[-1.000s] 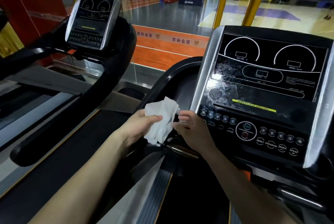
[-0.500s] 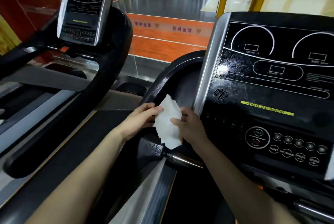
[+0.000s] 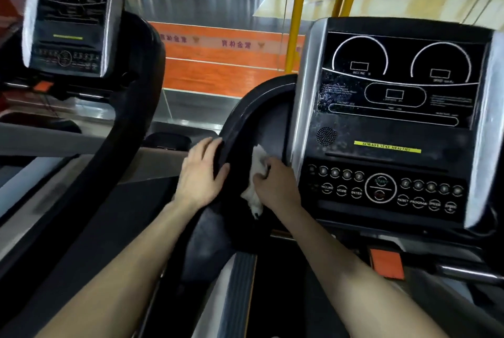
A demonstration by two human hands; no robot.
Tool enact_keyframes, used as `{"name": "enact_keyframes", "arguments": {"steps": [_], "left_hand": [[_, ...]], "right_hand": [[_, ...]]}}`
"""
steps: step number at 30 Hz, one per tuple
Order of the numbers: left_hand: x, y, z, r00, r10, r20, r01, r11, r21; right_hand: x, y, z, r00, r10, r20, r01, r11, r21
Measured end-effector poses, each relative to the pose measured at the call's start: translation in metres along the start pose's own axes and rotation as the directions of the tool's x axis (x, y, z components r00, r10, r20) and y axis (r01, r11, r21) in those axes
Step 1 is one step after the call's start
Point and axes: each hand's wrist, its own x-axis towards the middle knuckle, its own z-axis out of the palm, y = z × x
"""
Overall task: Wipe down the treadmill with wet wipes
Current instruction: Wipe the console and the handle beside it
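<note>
forearms (image 3: 131, 264) bare — left hand (image 3: 200, 174) and right hand (image 3: 275, 186) bare too.

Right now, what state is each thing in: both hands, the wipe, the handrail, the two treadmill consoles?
White crumpled wet wipe: bunched, pressed against the handrail's inner face.
Right hand: grips the wipe.
Left hand: holds the handrail's rim, thumb inside.
Black curved handrail: being wiped, steadied.
Black near console panel: displays dark, whitish speckles at left.
Black far console: displays dark, blurred.
</note>
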Motion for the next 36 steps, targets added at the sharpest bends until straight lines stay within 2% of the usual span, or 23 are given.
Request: {"name": "enact_keyframes", "arguments": {"steps": [3,6,10,16,18,22,26,28,33,34,36], "left_hand": [[0.007,-0.018,0.026,0.994,0.054,0.094,-0.053,0.999,-0.015],[0.004,-0.028,0.041,0.995,0.092,0.030,-0.087,0.988,-0.127],[0.004,-0.031,0.041,0.993,0.111,-0.031,-0.115,0.975,-0.189],[0.000,-0.032,0.041,0.997,0.070,-0.019,-0.073,0.970,-0.231],[-0.002,-0.032,0.041,0.998,0.060,-0.010,-0.060,0.969,-0.241],[-0.001,-0.032,0.039,0.999,0.038,-0.034,-0.045,0.967,-0.251],[-0.002,-0.032,0.041,0.997,0.042,-0.065,-0.057,0.964,-0.259],[-0.003,-0.033,0.042,0.997,0.045,-0.064,-0.060,0.963,-0.263],[-0.002,-0.033,0.042,0.995,0.060,-0.084,-0.083,0.954,-0.290],[-0.001,-0.033,0.041,0.995,0.051,-0.090,-0.075,0.954,-0.292],[-0.002,-0.031,0.041,0.996,0.032,-0.084,-0.056,0.951,-0.304]], "right_hand": [[0.002,-0.008,0.020,0.996,0.017,-0.086,-0.026,0.994,-0.108],[0.008,-0.010,0.036,0.989,0.052,-0.140,-0.078,0.979,-0.189],[0.036,-0.019,0.046,0.978,0.077,-0.193,-0.133,0.945,-0.299],[0.111,-0.014,0.039,0.909,-0.113,-0.401,-0.100,0.876,-0.473],[0.131,0.007,0.054,0.925,-0.115,-0.362,-0.102,0.843,-0.528],[0.124,0.041,0.103,0.978,-0.116,-0.174,-0.042,0.704,-0.709],[0.110,0.048,0.107,0.935,-0.192,-0.298,-0.048,0.765,-0.642],[0.120,0.050,0.102,0.929,-0.212,-0.303,-0.004,0.813,-0.582],[0.169,0.027,0.078,0.835,-0.152,-0.529,-0.039,0.942,-0.333],[0.158,0.028,0.091,0.853,-0.147,-0.501,-0.027,0.946,-0.324],[0.110,0.046,0.127,0.922,-0.185,-0.339,0.041,0.920,-0.390]]}}
